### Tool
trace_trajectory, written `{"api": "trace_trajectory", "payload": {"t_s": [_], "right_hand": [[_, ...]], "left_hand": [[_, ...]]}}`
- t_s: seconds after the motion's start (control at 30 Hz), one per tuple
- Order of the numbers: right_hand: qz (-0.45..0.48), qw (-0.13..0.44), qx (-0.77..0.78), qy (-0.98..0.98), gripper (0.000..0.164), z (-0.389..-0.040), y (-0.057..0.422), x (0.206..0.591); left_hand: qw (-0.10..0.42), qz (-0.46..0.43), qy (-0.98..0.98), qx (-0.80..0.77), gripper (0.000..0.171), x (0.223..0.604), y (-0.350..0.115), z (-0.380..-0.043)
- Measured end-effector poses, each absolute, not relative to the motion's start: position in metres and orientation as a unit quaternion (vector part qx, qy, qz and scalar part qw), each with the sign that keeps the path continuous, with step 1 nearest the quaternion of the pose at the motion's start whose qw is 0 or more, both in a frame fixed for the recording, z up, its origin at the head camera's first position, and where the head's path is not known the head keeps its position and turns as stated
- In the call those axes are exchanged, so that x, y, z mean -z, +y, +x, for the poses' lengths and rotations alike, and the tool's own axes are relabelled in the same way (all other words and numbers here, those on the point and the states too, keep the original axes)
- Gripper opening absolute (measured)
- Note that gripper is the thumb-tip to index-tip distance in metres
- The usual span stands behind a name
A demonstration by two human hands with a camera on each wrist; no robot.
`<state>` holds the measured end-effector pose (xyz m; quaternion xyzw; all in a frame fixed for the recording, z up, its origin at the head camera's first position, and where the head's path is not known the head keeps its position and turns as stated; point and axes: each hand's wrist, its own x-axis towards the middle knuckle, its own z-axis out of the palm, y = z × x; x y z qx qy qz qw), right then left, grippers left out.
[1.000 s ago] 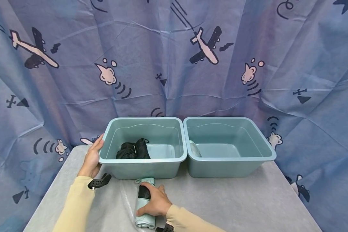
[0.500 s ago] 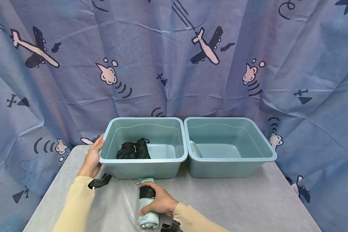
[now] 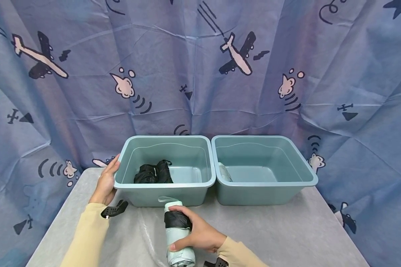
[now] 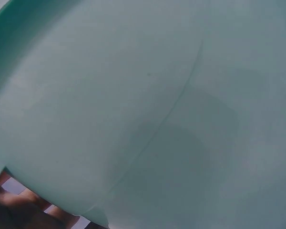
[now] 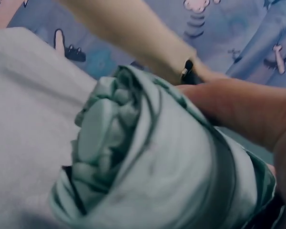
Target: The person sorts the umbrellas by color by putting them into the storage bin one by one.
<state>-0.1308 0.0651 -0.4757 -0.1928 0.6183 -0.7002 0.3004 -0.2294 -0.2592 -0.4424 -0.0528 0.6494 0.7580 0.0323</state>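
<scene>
A folded mint-green umbrella point(image 3: 178, 233) with a black band and a wrist loop is gripped by my right hand point(image 3: 200, 233), thumb on the near part and fingers over the far side. It tilts in front of the left bin point(image 3: 163, 194). The right wrist view shows the rolled end of the umbrella point(image 5: 157, 162) up close, with the thumb along it. My left hand point(image 3: 106, 183) rests against the left bin's outer left side, fingers extended. In the left wrist view the bin wall point(image 4: 133, 105) fills most of the picture, and fingers point(image 4: 24, 205) show at lower left.
Two black folded umbrellas point(image 3: 153, 172) lie in the left bin. Beside it stands a matching right bin point(image 3: 267, 193), with a pale rolled item point(image 3: 225, 172) at its left wall. Both bins stand on a grey-covered table point(image 3: 270, 237) before a patterned curtain point(image 3: 200, 74).
My right hand has lifted the mint-green umbrella off the table and moved it slightly right, its loop now hanging before the left bin. My left hand has stayed put.
</scene>
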Motion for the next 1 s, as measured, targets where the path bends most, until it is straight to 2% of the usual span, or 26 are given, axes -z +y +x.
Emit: {"api": "trace_trajectory", "payload": {"t_s": [0.47, 0.73, 1.0], "right_hand": [[-0.251, 0.31, 0.713, 0.577, 0.087, -0.118, 0.115, 0.424], [-0.268, 0.274, 0.734, 0.56, 0.089, -0.124, 0.146, 0.401], [-0.252, 0.243, 0.725, 0.593, 0.094, -0.145, 0.177, 0.378]], "left_hand": [[0.028, -0.052, 0.658, -0.751, 0.062, 0.444, -0.259, -0.229], [0.032, -0.055, 0.651, -0.756, 0.06, 0.443, -0.259, -0.228], [0.035, -0.059, 0.65, -0.757, 0.059, 0.442, -0.259, -0.229]]}}
